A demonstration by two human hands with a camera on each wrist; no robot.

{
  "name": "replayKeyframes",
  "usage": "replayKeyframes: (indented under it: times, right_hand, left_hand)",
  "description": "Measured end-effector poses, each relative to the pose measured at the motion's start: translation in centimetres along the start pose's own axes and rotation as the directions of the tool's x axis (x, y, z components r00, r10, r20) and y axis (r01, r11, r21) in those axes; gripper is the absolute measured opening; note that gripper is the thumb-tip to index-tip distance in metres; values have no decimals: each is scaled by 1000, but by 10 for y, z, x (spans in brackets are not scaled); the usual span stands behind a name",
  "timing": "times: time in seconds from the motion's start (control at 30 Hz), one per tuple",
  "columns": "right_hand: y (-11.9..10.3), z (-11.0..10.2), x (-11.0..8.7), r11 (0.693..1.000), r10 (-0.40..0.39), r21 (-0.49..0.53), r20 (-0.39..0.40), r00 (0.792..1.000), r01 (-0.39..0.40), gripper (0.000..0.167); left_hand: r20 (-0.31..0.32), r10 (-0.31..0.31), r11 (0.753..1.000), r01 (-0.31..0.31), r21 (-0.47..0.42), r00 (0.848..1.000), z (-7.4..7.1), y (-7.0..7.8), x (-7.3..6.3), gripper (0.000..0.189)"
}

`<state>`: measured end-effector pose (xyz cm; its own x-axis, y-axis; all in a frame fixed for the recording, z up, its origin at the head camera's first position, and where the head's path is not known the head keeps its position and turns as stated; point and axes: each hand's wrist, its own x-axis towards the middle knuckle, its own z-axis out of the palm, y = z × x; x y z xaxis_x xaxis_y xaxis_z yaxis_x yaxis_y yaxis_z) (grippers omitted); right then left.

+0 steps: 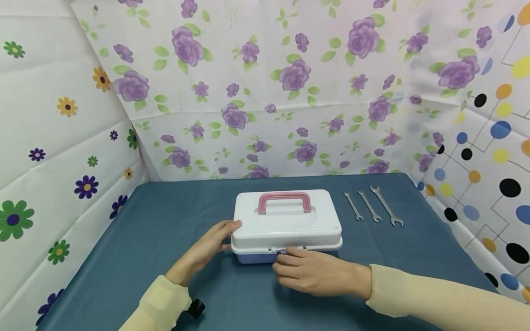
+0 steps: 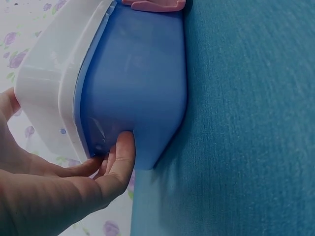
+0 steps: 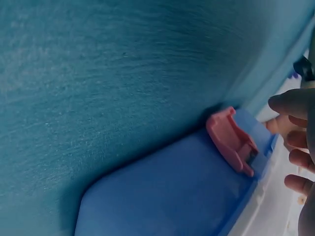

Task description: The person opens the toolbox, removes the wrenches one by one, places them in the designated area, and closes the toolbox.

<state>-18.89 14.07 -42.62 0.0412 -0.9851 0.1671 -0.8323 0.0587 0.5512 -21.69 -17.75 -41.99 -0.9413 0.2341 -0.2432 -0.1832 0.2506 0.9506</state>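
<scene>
A plastic toolbox (image 1: 285, 230) with a white lid (image 2: 42, 83) and a blue base (image 2: 138, 73) stands on the table, its lid down. On the lid lies a pink carrying handle (image 1: 285, 196). My left hand (image 1: 215, 241) grips the box's left front corner, one digit on the lid and other fingers (image 2: 125, 150) against the base below the rim. At the front, the pink latch (image 3: 231, 140) hangs swung down, away from the lid. Close by it, my right hand (image 1: 310, 272) has loosely bent fingers; in the right wrist view they are apart from the latch.
Three metal wrenches (image 1: 386, 205) of differing size lie side by side to the right of the box. Blue-green cloth (image 1: 165, 211) covers the table. Patterned fabric hangs (image 1: 265, 92) stand at the back and both sides.
</scene>
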Motion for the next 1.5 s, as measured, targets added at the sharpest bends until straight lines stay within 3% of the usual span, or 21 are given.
replayKeyframes:
  times: [0.23,0.47,1.0,1.13,1.33,1.5]
  right_hand:
    - [-5,13,8,992,-63,-103,116,991,75,28]
    - [-9,20,12,972,-93,-201,151,984,123,32]
    - [-12,24,15,938,-100,-298,256,962,177,31]
    - [-13,23,14,957,-103,-242,225,969,158,28]
    - [-12,16,10,985,-73,-147,96,993,86,23]
    - [-4,9,4,998,-24,-59,30,999,26,27]
  left_hand:
    - [-10,-3,1000,3,-1,1000,1,-1,1,89]
    - [-6,-6,1000,6,8,1000,1,-1,1,90]
    - [8,7,1000,-7,6,1000,1,-2,1,90]
    - [8,7,1000,-7,6,1000,0,-2,1,90]
    - [2,9,1000,-9,6,1000,0,-2,1,90]
    - [-1,11,1000,-11,3,1000,1,-3,1,90]
